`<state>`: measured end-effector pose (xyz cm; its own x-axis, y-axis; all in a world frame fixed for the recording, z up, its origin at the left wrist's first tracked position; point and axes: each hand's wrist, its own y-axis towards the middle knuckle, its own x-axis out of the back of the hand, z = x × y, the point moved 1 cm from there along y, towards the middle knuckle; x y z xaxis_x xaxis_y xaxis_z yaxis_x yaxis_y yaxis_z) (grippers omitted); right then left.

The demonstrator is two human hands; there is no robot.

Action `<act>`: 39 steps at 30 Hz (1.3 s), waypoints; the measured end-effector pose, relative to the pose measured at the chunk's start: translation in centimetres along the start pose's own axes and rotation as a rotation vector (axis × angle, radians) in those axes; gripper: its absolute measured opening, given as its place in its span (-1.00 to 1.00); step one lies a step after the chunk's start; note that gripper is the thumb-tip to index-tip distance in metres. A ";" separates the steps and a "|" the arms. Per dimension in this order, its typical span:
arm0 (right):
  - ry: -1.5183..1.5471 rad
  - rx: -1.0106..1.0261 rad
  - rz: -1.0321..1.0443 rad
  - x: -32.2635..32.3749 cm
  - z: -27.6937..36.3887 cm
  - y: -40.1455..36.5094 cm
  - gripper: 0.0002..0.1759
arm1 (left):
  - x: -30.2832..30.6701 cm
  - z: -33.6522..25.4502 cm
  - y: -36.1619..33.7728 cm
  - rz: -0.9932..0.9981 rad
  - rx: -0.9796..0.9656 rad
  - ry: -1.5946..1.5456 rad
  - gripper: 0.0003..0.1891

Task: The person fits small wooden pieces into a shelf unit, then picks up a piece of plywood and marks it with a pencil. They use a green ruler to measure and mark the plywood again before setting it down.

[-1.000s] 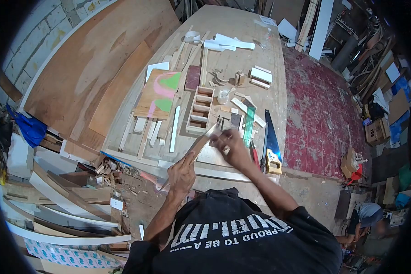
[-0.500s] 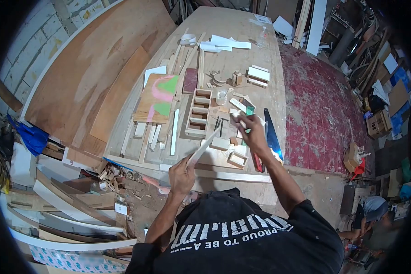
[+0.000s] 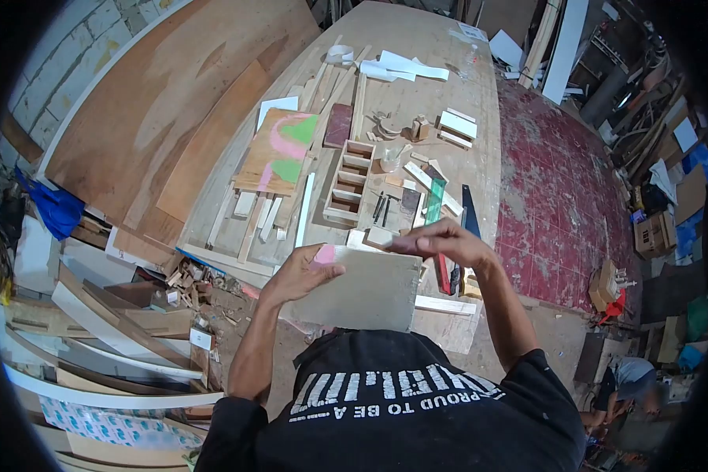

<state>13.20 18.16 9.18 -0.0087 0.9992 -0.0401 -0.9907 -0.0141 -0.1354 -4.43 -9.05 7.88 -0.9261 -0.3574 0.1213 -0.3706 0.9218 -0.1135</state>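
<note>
From the head camera, the person stood at the near edge of a long workbench, holding a flat panel up in front of the chest, its broad greyish face turned towards the camera. The left hand was closed on the panel's left edge, fingers curled over the top corner. The right hand gripped the upper right edge, fingers together and pinched on it. The panel was clear of the bench and covered part of its near end.

Just beyond the panel stood a wooden compartment box, upright on the bench. A board painted pink and green lay to its left, with thin strips beside it. To the box's right lay a green ruler and a handsaw, the saw near the bench's right edge. Large plywood sheets leaned along the left wall. Another person crouched on the floor at the lower right, well apart from the bench.
</note>
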 end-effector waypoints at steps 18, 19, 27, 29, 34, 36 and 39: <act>-0.003 -0.009 -0.246 -0.8 0.8 1.0 -0.60 | 0.3 4.0 0.7 0.052 0.076 -0.023 -0.61; -0.004 -0.009 -0.242 -1.3 1.7 0.9 -0.60 | 0.4 4.3 0.7 0.015 0.132 -0.054 -0.62; -1.218 0.598 -0.379 -9.3 -1.9 0.3 -0.63 | 0.1 6.2 1.0 -0.123 0.255 -0.143 -0.68; -1.138 0.343 -0.522 -4.5 -6.5 0.2 -0.69 | -0.1 6.8 0.5 -0.200 0.248 -0.132 -0.66; -1.067 0.463 -0.831 -5.1 -6.4 -0.3 -0.63 | -0.1 8.5 -0.5 -0.287 0.261 -0.118 -0.68; -1.099 0.576 -0.677 -8.4 -7.1 2.1 -0.55 | -0.5 8.5 0.2 -0.323 0.269 -0.104 -0.68; -1.290 0.543 -0.747 -8.8 -8.2 4.2 -0.63 | -0.2 8.3 -0.1 -0.379 0.155 -0.154 -0.68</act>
<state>10.24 8.96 0.84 0.6574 0.1385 0.7407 -0.7506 0.2070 0.6274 -4.82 -10.37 -0.34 -0.7178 -0.6953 0.0362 -0.6820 0.6917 -0.2376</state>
